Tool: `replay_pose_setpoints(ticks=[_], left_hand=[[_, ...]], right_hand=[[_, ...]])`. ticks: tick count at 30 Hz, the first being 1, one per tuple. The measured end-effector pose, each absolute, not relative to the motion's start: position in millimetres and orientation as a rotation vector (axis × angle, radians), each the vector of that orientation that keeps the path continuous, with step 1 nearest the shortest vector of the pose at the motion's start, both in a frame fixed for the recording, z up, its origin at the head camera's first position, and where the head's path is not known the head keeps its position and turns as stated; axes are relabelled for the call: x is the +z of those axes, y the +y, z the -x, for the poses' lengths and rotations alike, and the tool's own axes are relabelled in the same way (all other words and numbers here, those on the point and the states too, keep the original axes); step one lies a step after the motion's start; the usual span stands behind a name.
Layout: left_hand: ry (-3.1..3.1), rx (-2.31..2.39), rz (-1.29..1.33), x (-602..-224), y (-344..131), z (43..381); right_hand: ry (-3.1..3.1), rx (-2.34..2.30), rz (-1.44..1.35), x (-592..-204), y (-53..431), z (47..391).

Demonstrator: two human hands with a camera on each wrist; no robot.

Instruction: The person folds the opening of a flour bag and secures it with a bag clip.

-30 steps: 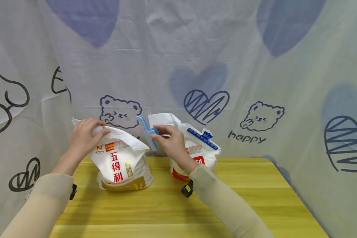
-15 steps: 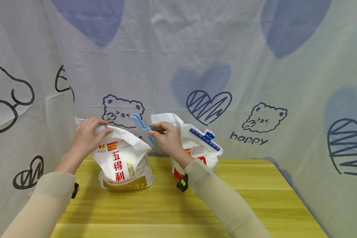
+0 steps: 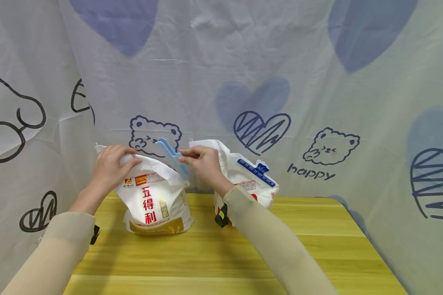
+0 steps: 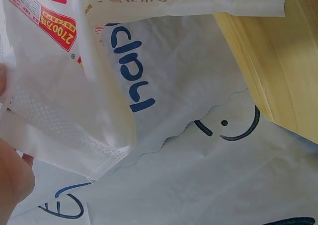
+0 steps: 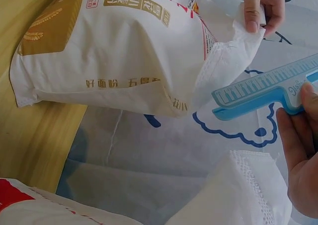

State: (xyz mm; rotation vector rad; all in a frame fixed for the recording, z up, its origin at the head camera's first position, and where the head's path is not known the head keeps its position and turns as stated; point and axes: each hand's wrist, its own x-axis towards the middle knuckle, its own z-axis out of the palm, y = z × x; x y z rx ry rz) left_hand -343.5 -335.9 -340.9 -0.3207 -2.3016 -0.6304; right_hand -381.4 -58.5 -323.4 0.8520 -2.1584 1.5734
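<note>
A white flour bag [image 3: 156, 200] with red characters and a gold base stands on the table, its top folded over. My left hand [image 3: 114, 168] grips the folded top at its left end, fingers behind and thumb in front. To the right, my right hand [image 3: 206, 166] pinches a light blue sealing clip [image 3: 172, 156] by its handle. The clip slants beside the right end of the fold. In the right wrist view, the clip's toothed bar [image 5: 263, 86] points at the bag, apart from the fold, its two bars slightly parted at the tip.
A second white flour bag [image 3: 267, 199] stands to the right, behind my right forearm. A dark blue clip [image 3: 256, 173] sits across its top. The yellow wooden table [image 3: 192, 262] ends at a printed curtain [image 3: 251, 53] behind the bags.
My right hand has moved left, carrying the light blue clip closer to the bag's folded top. My left hand keeps its grip on the fold. The head view has shifted slightly.
</note>
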Motion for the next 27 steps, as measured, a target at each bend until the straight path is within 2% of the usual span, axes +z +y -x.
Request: replay_pose_setpoints(ticks=[27], left_hand=[[-2.269, -0.603, 0.370, -340, -337, 344]], right_hand=[[-2.415, 1.361, -0.854, -333, -91, 391]])
